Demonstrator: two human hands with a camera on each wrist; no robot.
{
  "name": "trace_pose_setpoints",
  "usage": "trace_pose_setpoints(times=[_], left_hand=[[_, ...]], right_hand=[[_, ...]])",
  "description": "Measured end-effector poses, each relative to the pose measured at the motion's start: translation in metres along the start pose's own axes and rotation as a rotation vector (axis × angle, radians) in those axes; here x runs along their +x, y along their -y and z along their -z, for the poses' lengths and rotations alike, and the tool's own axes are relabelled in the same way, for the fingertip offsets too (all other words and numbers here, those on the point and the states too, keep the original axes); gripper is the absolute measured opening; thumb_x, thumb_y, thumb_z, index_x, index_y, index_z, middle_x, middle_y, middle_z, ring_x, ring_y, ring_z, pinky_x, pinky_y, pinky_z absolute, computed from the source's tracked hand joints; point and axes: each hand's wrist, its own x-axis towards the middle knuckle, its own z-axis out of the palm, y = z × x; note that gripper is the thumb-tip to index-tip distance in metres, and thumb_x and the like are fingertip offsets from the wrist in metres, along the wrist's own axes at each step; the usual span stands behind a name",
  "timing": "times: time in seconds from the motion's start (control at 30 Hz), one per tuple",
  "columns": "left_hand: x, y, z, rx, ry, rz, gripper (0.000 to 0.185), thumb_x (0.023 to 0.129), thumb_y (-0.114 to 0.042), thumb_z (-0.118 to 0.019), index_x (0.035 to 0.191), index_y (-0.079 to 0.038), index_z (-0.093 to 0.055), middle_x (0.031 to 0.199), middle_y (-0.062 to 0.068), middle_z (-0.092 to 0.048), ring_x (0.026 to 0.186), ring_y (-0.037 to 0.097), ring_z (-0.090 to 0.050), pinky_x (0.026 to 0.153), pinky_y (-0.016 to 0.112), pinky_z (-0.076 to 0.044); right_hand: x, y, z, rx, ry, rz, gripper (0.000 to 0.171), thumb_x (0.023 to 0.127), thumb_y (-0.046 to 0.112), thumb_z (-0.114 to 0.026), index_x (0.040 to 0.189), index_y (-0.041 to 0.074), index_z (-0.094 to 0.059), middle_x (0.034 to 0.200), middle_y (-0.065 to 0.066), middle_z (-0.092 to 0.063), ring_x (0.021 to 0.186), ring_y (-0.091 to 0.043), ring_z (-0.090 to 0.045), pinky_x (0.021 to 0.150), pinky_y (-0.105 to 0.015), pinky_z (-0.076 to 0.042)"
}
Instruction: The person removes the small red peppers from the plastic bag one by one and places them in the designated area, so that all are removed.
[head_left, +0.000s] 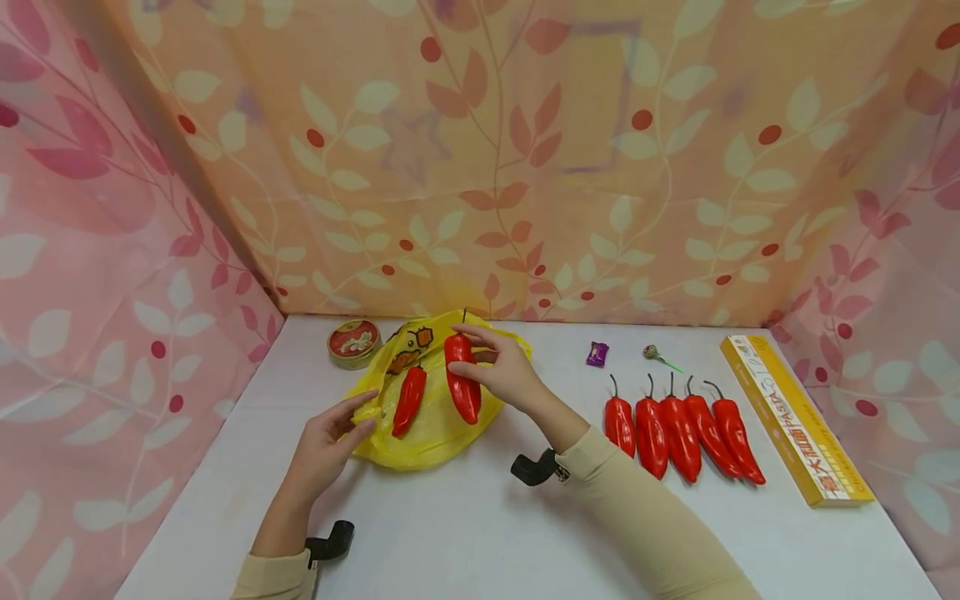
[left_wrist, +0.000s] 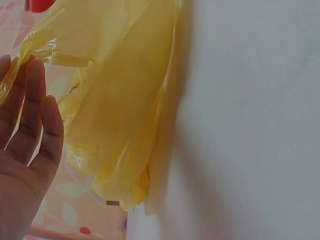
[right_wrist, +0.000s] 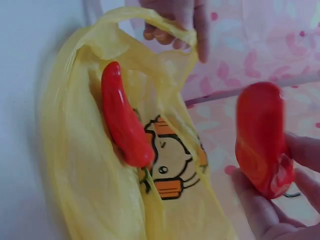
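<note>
A yellow plastic bag [head_left: 431, 448] with a printed cartoon lies spread on the white table. My left hand [head_left: 322, 450] pinches the bag's left edge, its other fingers extended, as the left wrist view [left_wrist: 30, 125] shows. One red chili pepper [head_left: 409, 402] rests inside the bag; its glossy body [right_wrist: 122, 117] also shows in the right wrist view. Over the bag's right part, my right hand [head_left: 513, 372] grips a second red chili pepper [head_left: 462, 385] between thumb and fingers, stem pointing away from me. In the right wrist view this pepper [right_wrist: 260, 135] appears beside the bag's opening.
On the right, several red peppers [head_left: 678, 437] lie in a row beside a yellow pasta box [head_left: 798, 421]. Behind them are a purple wrapped candy [head_left: 597, 354] and a lollipop [head_left: 660, 357]. A round tin [head_left: 354, 343] stands back left. Patterned cloth [head_left: 525, 167] encloses the table.
</note>
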Motion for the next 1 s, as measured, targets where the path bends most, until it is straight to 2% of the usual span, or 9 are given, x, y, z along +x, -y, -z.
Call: trace_pose_setpoints(times=[0.2, 0.4, 0.67, 0.77, 0.87, 1.0], left_hand=[[0.0, -0.002, 0.001, 0.006, -0.007, -0.006, 0.046, 0.098, -0.036, -0.067, 0.14, -0.02, -0.061, 0.143, 0.006, -0.059, 0.104, 0.025, -0.061, 0.084, 0.015, -0.054], [0.0, 0.0, 0.001, 0.009, -0.009, -0.016, 0.045, 0.098, -0.034, -0.067, 0.14, -0.019, -0.061, 0.142, 0.007, -0.06, 0.103, 0.024, -0.061, 0.083, 0.015, -0.054], [0.0, 0.0, 0.001, 0.028, -0.014, -0.004, 0.048, 0.097, -0.036, -0.067, 0.14, -0.016, -0.061, 0.143, 0.008, -0.059, 0.105, 0.027, -0.059, 0.082, 0.016, -0.054], [0.0, 0.0, 0.001, 0.033, -0.015, 0.001, 0.049, 0.097, -0.036, -0.068, 0.141, -0.015, -0.06, 0.144, 0.009, -0.058, 0.107, 0.028, -0.058, 0.082, 0.015, -0.054], [0.0, 0.0, 0.0, 0.031, -0.011, 0.004, 0.05, 0.097, -0.037, -0.068, 0.141, -0.015, -0.06, 0.145, 0.009, -0.057, 0.11, 0.028, -0.058, 0.084, 0.014, -0.053], [0.0, 0.0, 0.0, 0.027, -0.003, 0.004, 0.048, 0.097, -0.037, -0.068, 0.14, -0.017, -0.061, 0.144, 0.009, -0.058, 0.111, 0.028, -0.058, 0.085, 0.013, -0.052]], right_hand=[[-0.022, 0.001, 0.018, -0.143, 0.013, 0.02, 0.048, 0.089, 0.033, -0.077, 0.135, 0.027, -0.064, 0.127, -0.002, -0.065, 0.109, -0.025, -0.065, 0.077, -0.035, -0.062], [-0.05, -0.009, 0.04, -0.192, 0.0, -0.047, 0.053, 0.087, 0.038, -0.079, 0.137, 0.027, -0.062, 0.128, -0.001, -0.065, 0.111, -0.028, -0.065, 0.073, -0.035, -0.062], [-0.076, -0.03, 0.076, -0.245, -0.059, -0.133, 0.058, 0.087, 0.027, -0.081, 0.139, 0.026, -0.057, 0.134, -0.006, -0.062, 0.121, -0.032, -0.061, 0.085, -0.043, -0.061], [-0.083, -0.038, 0.088, -0.277, -0.063, -0.179, 0.057, 0.087, 0.024, -0.08, 0.139, 0.027, -0.056, 0.136, -0.008, -0.06, 0.121, -0.033, -0.06, 0.085, -0.044, -0.061], [-0.092, -0.046, 0.099, -0.334, -0.066, -0.196, 0.056, 0.089, 0.024, -0.078, 0.139, 0.024, -0.055, 0.135, -0.011, -0.06, 0.117, -0.034, -0.061, 0.081, -0.042, -0.061], [-0.102, -0.056, 0.11, -0.482, -0.077, -0.195, 0.055, 0.09, 0.026, -0.077, 0.14, 0.022, -0.054, 0.129, -0.012, -0.063, 0.107, -0.03, -0.062, 0.073, -0.036, -0.061]])
